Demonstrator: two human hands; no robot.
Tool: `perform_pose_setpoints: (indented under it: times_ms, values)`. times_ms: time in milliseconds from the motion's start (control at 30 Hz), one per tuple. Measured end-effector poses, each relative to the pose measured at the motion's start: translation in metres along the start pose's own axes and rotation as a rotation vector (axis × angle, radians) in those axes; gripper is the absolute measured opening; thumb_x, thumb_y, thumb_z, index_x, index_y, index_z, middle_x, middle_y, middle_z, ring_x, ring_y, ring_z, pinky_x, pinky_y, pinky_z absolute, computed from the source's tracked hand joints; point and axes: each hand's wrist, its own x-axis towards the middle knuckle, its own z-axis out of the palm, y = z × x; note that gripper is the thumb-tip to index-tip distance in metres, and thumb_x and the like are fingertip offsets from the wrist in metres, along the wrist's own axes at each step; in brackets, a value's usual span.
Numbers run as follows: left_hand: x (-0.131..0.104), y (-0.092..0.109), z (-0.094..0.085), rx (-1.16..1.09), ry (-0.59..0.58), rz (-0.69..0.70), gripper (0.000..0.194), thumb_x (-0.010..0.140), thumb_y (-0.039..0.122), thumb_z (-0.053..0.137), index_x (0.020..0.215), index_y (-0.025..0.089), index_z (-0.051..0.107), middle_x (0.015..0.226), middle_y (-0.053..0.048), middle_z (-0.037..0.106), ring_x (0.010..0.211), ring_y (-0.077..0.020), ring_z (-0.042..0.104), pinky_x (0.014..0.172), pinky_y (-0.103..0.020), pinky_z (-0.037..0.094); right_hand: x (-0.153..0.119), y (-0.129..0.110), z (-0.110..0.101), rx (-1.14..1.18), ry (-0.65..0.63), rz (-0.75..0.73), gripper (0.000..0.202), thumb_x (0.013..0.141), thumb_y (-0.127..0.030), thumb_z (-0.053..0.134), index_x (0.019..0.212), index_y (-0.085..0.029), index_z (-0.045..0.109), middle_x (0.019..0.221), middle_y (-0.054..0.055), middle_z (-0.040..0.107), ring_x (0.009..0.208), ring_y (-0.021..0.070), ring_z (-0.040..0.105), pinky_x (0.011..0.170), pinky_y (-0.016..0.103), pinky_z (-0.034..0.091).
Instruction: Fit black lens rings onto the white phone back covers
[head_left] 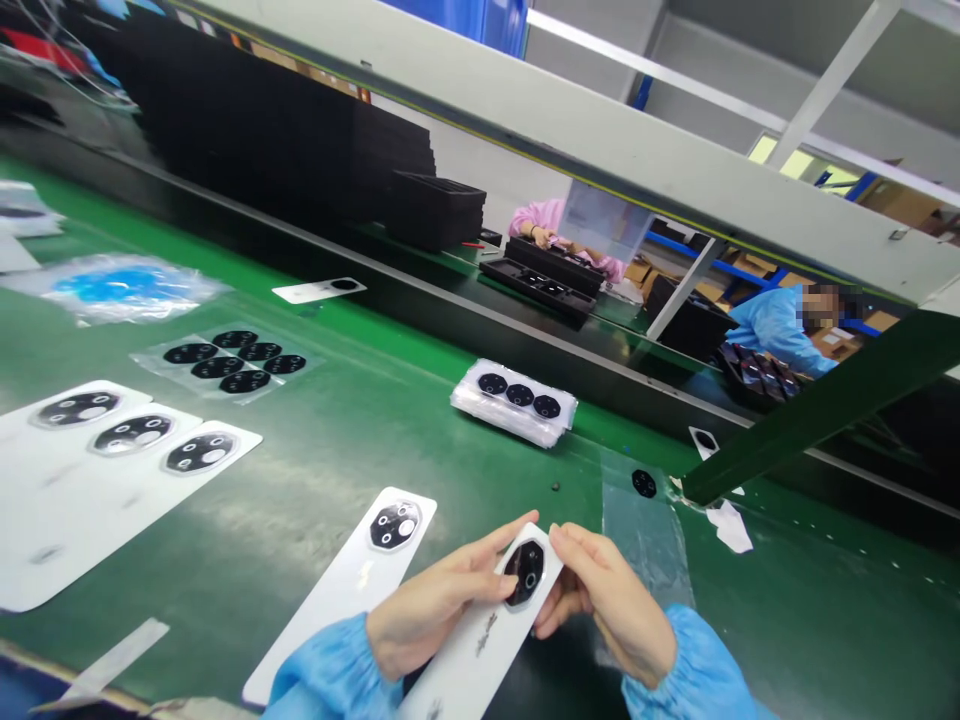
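Note:
Between my two hands is a white phone back cover with a black octagonal camera lens piece near its top. My left hand grips its left side, the thumb pressing on the edge of the black piece. At the top right corner, my right hand pinches the cover's edge between thumb and fingers. Another white phone back cover lies on the green table left of my hands. Right of my right hand, a clear plastic strip bears one black octagonal piece.
Several white covers lie at the left. Behind them is a sheet of black octagonal pieces. A stack of plastic sheets sits ahead. A green post slants at the right. Two people work across the bench, one in a blue sleeve.

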Motion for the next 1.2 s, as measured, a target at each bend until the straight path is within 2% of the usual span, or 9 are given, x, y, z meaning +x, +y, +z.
perform_pose_setpoints:
  times_ms: [267, 467, 633, 733, 867, 933, 1033, 1133, 1200]
  values:
    - [0.005, -0.006, -0.001, -0.051, -0.031, 0.013, 0.075, 0.069, 0.024, 0.073, 0.136, 0.019, 0.041, 0.089, -0.003, 0.066, 0.072, -0.0127, 0.057, 0.065, -0.021, 0.038, 0.0, -0.004, 0.001, 0.027, 0.003, 0.02, 0.061, 0.067, -0.072, 0.057, 0.078, -0.012, 0.052, 0.057, 0.006, 0.066, 0.043, 0.009, 0.06, 0.044, 0.018, 0.052]
    - [0.004, -0.007, 0.002, 0.008, -0.019, 0.019, 0.081, 0.07, 0.027, 0.072, 0.141, 0.018, 0.033, 0.094, -0.005, 0.068, 0.078, -0.0153, 0.058, 0.071, -0.023, 0.04, 0.002, -0.002, 0.0, 0.003, 0.027, 0.033, 0.058, 0.069, -0.069, 0.057, 0.077, -0.012, 0.053, 0.058, 0.007, 0.068, 0.042, 0.0092, 0.06, 0.043, 0.019, 0.052]
    - [-0.005, 0.014, 0.003, 0.527, 0.129, 0.099, 0.07, 0.079, 0.028, 0.061, 0.142, 0.031, 0.031, 0.12, -0.001, 0.062, 0.094, -0.0195, 0.058, 0.078, -0.026, 0.043, 0.007, 0.003, -0.014, -0.09, -0.069, 0.026, 0.047, 0.064, -0.056, 0.072, 0.072, -0.014, 0.051, 0.057, 0.005, 0.068, 0.048, 0.0126, 0.065, 0.045, 0.019, 0.051]
    - [-0.01, 0.026, 0.008, 0.936, 0.172, 0.315, 0.06, 0.079, 0.026, 0.059, 0.137, 0.032, 0.041, 0.124, -0.002, 0.059, 0.103, -0.0241, 0.056, 0.087, -0.031, 0.043, 0.011, 0.004, -0.025, -0.139, -0.164, 0.015, 0.044, 0.061, -0.047, 0.078, 0.079, -0.011, 0.058, 0.062, 0.005, 0.07, 0.055, 0.0142, 0.068, 0.05, 0.021, 0.052]
    - [-0.019, 0.013, 0.028, 1.205, 0.593, 0.877, 0.034, 0.084, 0.025, 0.053, 0.118, 0.024, 0.059, 0.109, -0.008, 0.063, 0.101, -0.0248, 0.056, 0.087, -0.034, 0.044, 0.016, 0.007, -0.034, -0.076, 0.009, -0.114, 0.042, 0.063, -0.046, 0.077, 0.081, -0.012, 0.062, 0.065, 0.004, 0.07, 0.057, 0.0152, 0.068, 0.056, 0.025, 0.053]
    - [-0.021, -0.002, 0.038, 1.206, 0.556, 0.895, 0.014, 0.086, 0.025, 0.052, 0.087, 0.021, 0.065, 0.082, -0.005, 0.065, 0.078, -0.0197, 0.06, 0.07, -0.027, 0.047, 0.017, 0.011, -0.033, 0.004, 0.119, -0.192, 0.04, 0.065, -0.045, 0.077, 0.083, -0.012, 0.063, 0.073, 0.006, 0.071, 0.063, 0.0162, 0.068, 0.062, 0.028, 0.055]
    - [-0.011, -0.023, 0.041, 0.944, 0.418, 0.517, 0.01, 0.077, 0.027, 0.063, 0.081, 0.018, 0.061, 0.062, 0.0, 0.062, 0.055, -0.0146, 0.057, 0.052, -0.022, 0.045, 0.016, 0.018, -0.022, 0.103, 0.184, -0.266, 0.036, 0.068, -0.041, 0.076, 0.088, -0.014, 0.065, 0.082, 0.007, 0.072, 0.071, 0.0164, 0.068, 0.069, 0.029, 0.055]
    - [0.008, -0.031, 0.034, 0.427, 0.502, 0.539, 0.025, 0.075, 0.03, 0.065, 0.094, 0.015, 0.064, 0.091, -0.008, 0.071, 0.081, -0.021, 0.066, 0.071, -0.027, 0.053, 0.014, 0.027, -0.006, 0.12, 0.166, -0.286, 0.033, 0.071, -0.041, 0.074, 0.089, -0.015, 0.064, 0.083, 0.006, 0.072, 0.073, 0.0164, 0.066, 0.069, 0.028, 0.055]
    - [0.015, -0.03, 0.03, 0.282, 0.565, 0.587, 0.024, 0.075, 0.034, 0.066, 0.087, 0.013, 0.068, 0.092, -0.01, 0.073, 0.09, -0.0246, 0.066, 0.082, -0.032, 0.051, 0.014, 0.032, 0.003, 0.11, 0.159, -0.298, 0.033, 0.072, -0.042, 0.073, 0.089, -0.016, 0.063, 0.084, 0.006, 0.071, 0.072, 0.0173, 0.066, 0.067, 0.03, 0.055]
